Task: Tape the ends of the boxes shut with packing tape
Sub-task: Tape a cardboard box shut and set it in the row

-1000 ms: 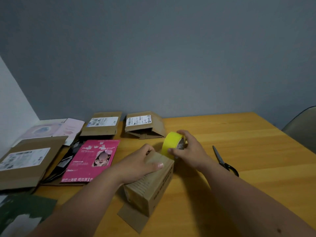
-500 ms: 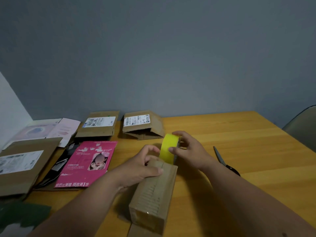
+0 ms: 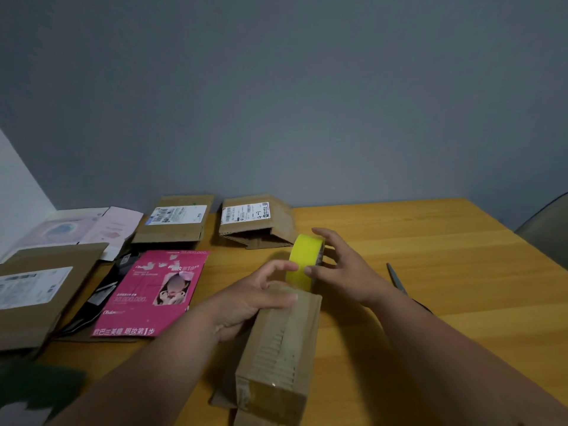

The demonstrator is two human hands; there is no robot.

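A long brown cardboard box [image 3: 282,342] lies on the wooden table [image 3: 445,256], pointing away from me. My left hand [image 3: 255,298] grips its far left top edge, thumb across the top, forefinger raised toward the tape. A yellow roll of packing tape [image 3: 302,261] stands on edge at the box's far end. My right hand [image 3: 341,265] holds the roll, thumb on its yellow face and fingers over the side. A loose flap shows under the box's near end.
Black-handled scissors [image 3: 398,281] lie right of my right wrist. Two labelled cardboard boxes [image 3: 178,222] [image 3: 255,219] sit at the back. A pink printed packet [image 3: 153,293], a flat brown mailer [image 3: 40,290] and pale cartons [image 3: 92,229] cover the left. A chair back [image 3: 550,229] stands far right.
The box has turned lengthwise and slid nearer to me. The tape roll stays at the box's far end, and my left forefinger has lifted toward it.
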